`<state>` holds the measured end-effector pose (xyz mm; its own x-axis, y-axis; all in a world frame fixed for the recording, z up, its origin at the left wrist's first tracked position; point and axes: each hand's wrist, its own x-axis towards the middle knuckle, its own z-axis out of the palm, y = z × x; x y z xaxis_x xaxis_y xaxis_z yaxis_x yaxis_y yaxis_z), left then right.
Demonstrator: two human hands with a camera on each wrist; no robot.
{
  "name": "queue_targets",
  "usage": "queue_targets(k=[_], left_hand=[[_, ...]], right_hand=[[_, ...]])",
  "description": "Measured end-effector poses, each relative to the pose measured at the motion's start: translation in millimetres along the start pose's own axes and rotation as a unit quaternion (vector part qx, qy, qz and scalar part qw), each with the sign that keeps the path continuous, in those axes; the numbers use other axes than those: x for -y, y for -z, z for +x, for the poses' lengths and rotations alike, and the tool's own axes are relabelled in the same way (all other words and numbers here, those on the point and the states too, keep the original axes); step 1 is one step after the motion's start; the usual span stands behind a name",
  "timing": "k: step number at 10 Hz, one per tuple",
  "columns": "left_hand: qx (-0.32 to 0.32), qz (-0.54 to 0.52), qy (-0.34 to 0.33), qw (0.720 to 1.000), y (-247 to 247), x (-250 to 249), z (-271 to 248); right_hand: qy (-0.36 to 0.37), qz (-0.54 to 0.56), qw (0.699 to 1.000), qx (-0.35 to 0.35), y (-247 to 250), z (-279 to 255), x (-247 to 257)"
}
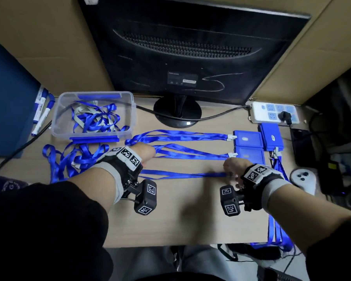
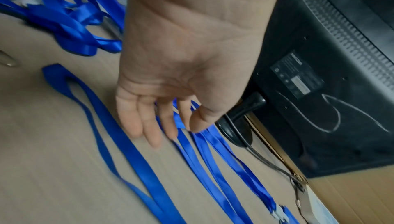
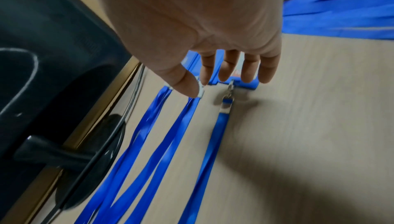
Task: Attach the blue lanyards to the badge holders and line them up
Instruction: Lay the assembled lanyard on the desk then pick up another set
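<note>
Three blue lanyards lie side by side across the desk. The far lanyard (image 1: 180, 136) and the middle lanyard (image 1: 190, 154) end in white clips on blue badge holders (image 1: 248, 139) (image 1: 251, 156). The near lanyard (image 1: 180, 175) (image 3: 213, 143) ends in a metal clip (image 3: 228, 93) hooked to a third badge holder (image 3: 234, 82), which is hidden under my hand in the head view. My right hand (image 1: 231, 167) (image 3: 230, 82) hovers open over that holder with its fingers spread. My left hand (image 1: 148, 154) (image 2: 177, 131) rests straight fingers on the loop ends of the straps (image 2: 213, 151).
A black monitor (image 1: 190, 57) on a round base (image 1: 177, 112) stands at the back. A clear box (image 1: 130, 126) of lanyards and a loose pile of lanyards (image 1: 73, 159) sit at the left. A stack of spare holders (image 1: 271, 138), a power strip (image 1: 259, 114) and a white controller (image 1: 303, 177) lie at the right.
</note>
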<state>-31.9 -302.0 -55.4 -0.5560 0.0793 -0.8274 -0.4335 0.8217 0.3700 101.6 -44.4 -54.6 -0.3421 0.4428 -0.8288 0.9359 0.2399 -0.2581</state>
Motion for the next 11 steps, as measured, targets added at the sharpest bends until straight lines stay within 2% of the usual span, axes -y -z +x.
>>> queue_targets(k=[1, 2, 3, 6, 7, 8, 9, 10, 11], left_hand=[[0.082, -0.060, 0.012, 0.995, -29, -15, 0], [0.163, -0.062, 0.011, 0.985, -58, -29, -11], [0.193, -0.037, 0.023, 0.980, -81, -40, -15], [0.133, -0.005, 0.043, 0.990, -102, -49, -3], [0.122, -0.007, 0.044, 0.992, -105, -53, -2], [0.115, -0.007, 0.046, 0.992, -108, -57, -4], [0.119, 0.004, 0.042, 0.992, -110, -65, -8], [0.131, 0.004, 0.017, 0.991, -110, -84, -16], [0.123, -0.014, -0.037, 0.992, -111, -113, -24]], right_hand=[[0.011, -0.083, 0.996, -0.030, 24, 2, -18], [-0.005, 0.075, 0.996, -0.037, 29, 9, -48], [-0.002, 0.057, 0.998, 0.010, 28, 20, -65], [0.028, 0.059, 0.997, 0.031, 34, 44, -75], [0.025, 0.066, 0.996, 0.059, 38, 45, -76], [0.001, 0.114, 0.992, 0.056, 36, 56, -83], [-0.026, 0.187, 0.981, 0.041, 39, 61, -88], [-0.021, 0.190, 0.981, 0.024, 62, 45, -83], [-0.006, 0.209, 0.976, -0.057, 96, 45, -85]])
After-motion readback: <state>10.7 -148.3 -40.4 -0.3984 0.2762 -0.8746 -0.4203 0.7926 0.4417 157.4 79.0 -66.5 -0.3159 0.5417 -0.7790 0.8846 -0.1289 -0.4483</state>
